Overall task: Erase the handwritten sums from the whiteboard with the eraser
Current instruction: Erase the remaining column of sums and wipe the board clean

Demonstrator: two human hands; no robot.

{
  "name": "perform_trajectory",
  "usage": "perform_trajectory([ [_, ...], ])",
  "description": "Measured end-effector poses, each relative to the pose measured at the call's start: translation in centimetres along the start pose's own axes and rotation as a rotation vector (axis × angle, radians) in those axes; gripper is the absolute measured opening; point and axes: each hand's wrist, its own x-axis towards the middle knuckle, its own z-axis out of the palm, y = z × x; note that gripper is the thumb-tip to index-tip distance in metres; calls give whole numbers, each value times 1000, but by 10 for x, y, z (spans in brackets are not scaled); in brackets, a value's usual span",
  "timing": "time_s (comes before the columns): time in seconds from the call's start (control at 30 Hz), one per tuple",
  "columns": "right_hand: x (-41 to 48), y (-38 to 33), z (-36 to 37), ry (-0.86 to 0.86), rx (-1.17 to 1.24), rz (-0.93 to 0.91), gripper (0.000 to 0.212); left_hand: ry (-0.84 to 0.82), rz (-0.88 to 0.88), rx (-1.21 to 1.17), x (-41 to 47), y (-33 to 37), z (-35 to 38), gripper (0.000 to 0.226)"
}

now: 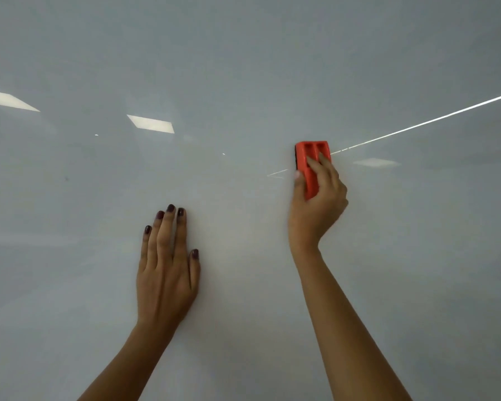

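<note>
The whiteboard (243, 68) fills the whole view, pale grey and glossy. No handwriting shows on it anywhere in view. My right hand (318, 204) grips an orange eraser (311, 160) and presses it flat against the board, right of centre, with fingers on its ribbed back and thumb on its left side. My left hand (168, 264) rests flat on the board lower down and to the left, fingers together and pointing up, holding nothing.
Bright ceiling-light reflections (151, 123) lie on the board at the left, and a thin bright reflected line (422, 121) runs from the eraser to the right edge. A tiny dark speck (66, 178) sits at far left.
</note>
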Motion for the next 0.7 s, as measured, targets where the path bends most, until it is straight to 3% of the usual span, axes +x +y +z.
perform_trajectory([
  [0.07, -24, -3, 0, -47, 9, -81, 28, 10, -6, -21, -15, -5, -3, 58],
  [0.27, -121, 4, -19, -466, 33, -673, 26, -27, -155, 38, -76, -35, -16, 59],
  [0.4, -122, 14, -27, -579, 52, -903, 21, -120, -121, 79, -91, -45, -21, 60],
  [0.47, -106, 3, -20, -538, 44, -866, 21, -161, -102, 103, -93, -50, -26, 60],
  [0.6, -70, -48, 13, -421, 60, -596, 25, -210, -109, 122, -93, -48, -30, 61],
  [0.7, -53, -95, 44, -431, 70, -517, 28, -234, -113, 131, -94, -47, -32, 61],
])
